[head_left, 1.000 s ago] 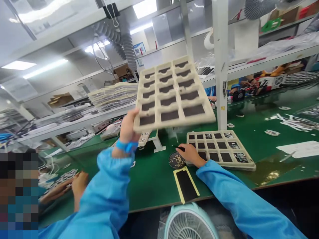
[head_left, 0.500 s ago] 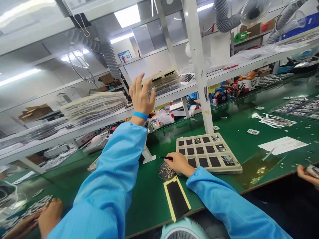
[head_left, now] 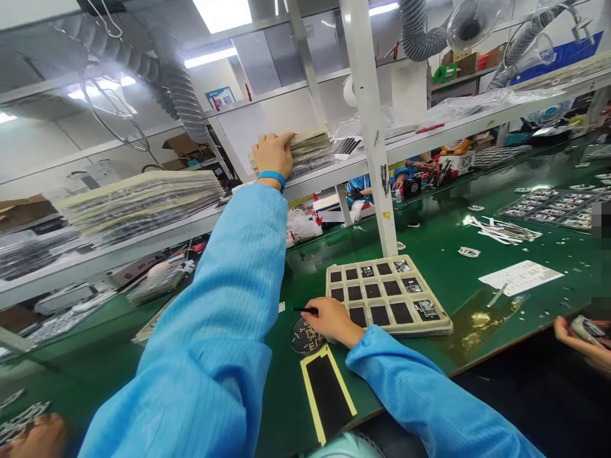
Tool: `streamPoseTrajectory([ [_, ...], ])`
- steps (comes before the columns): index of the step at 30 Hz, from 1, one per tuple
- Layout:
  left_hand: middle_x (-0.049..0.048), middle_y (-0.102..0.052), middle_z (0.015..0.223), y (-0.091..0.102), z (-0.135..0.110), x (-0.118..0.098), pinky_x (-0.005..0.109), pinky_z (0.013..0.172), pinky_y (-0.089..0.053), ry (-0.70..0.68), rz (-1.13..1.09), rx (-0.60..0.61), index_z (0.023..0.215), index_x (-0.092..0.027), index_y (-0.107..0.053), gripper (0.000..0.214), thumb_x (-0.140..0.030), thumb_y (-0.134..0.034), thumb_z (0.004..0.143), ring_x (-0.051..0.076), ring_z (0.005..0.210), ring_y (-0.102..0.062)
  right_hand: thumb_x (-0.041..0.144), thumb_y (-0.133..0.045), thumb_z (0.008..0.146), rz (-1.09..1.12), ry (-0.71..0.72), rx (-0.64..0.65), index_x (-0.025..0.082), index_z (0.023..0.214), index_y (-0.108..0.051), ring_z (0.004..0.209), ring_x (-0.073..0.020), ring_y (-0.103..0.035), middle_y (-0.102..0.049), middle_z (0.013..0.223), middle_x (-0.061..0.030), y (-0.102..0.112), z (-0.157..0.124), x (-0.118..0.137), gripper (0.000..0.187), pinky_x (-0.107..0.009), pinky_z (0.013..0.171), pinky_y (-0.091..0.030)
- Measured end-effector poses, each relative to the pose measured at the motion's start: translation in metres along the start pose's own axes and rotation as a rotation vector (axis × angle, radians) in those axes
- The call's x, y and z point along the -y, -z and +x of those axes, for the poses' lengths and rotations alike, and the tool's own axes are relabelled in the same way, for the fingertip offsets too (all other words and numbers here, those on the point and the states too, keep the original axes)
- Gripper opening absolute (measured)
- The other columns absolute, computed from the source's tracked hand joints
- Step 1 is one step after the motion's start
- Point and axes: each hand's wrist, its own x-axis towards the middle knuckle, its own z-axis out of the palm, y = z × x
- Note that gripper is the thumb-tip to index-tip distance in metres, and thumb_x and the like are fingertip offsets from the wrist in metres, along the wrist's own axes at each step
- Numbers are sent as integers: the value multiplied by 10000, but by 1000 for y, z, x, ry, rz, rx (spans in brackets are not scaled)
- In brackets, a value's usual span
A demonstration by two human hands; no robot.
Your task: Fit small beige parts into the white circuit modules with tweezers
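My left hand (head_left: 273, 156) is raised to the shelf, at the left end of a stack of pale trays (head_left: 312, 151). Its thumb stretches to the right, and the fingers bend forward with their tips hidden; whether they press on a tray I cannot tell. Low over the bench, my right hand (head_left: 331, 320) is closed around a slim black tool (head_left: 305, 310) that points left. Beneath that tool lies a round dark dish (head_left: 305, 337) of tiny tan pieces. Just behind the hand sits a cream compartment tray (head_left: 442, 323) with black pads and several circuit boards.
A black mat with yellow edging (head_left: 329, 394) lies at the bench's front edge. A white post (head_left: 370, 127) rises behind the tray. More stacked trays (head_left: 143, 203) fill the shelf at left. White strips (head_left: 506, 230) and a white sheet (head_left: 520, 278) lie right. Other people's hands (head_left: 575, 337) work at both sides.
My left hand has gone from spread fingers in front of the shelf to bent fingers at the tray stack. My right hand still holds the black tool over the dish. The view has shifted slightly.
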Motion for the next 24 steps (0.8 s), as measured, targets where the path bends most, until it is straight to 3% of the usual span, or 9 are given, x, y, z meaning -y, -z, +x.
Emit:
streamPoseTrajectory([
  [4,185,-632,1148,2,4,2,614,1150,-299,-13,-56,-6,1258,-275,-733,386,-335,-496,960,402,1340,-366,417,-598,956,0,-1,-3,263,924,-761,804,-177,-659,-737,840,-1,-1,1,-1,226,-264,634,-331],
  [8,190,-618,1173,8,-1,-2,657,1117,-278,-35,41,3,1271,-294,-732,424,-348,-434,975,429,1328,-361,421,-607,956,-7,-2,-12,254,937,-771,808,-174,-660,-742,848,-9,-3,2,-2,235,-257,641,-341],
  [13,157,-625,1246,8,2,-1,597,1071,-307,-30,105,50,1321,-327,-701,441,-334,-411,988,394,1303,-373,414,-631,947,-16,2,-35,251,923,-782,794,-172,-662,-745,837,-11,-5,2,-2,224,-252,639,-349],
  [17,110,-615,1287,9,-2,3,525,1096,-287,-51,79,90,1385,-302,-633,427,-335,-498,981,307,1286,-373,386,-656,936,-8,19,-62,250,891,-777,747,-161,-650,-732,800,-3,-5,2,-4,187,-250,631,-355],
  [20,79,-614,1277,35,-35,14,466,1122,-264,-172,31,20,1368,-282,-611,425,-371,-582,954,257,1326,-362,365,-671,925,24,40,-72,235,871,-769,744,-157,-646,-727,806,-4,-5,2,-7,171,-253,664,-393],
  [24,51,-688,1083,94,-105,51,433,1096,-315,-249,12,47,1221,-264,-670,297,-398,-541,990,226,1242,-477,341,-655,916,102,75,-90,203,897,-757,795,-172,-640,-714,864,-32,-8,2,-11,172,-273,726,-437],
])
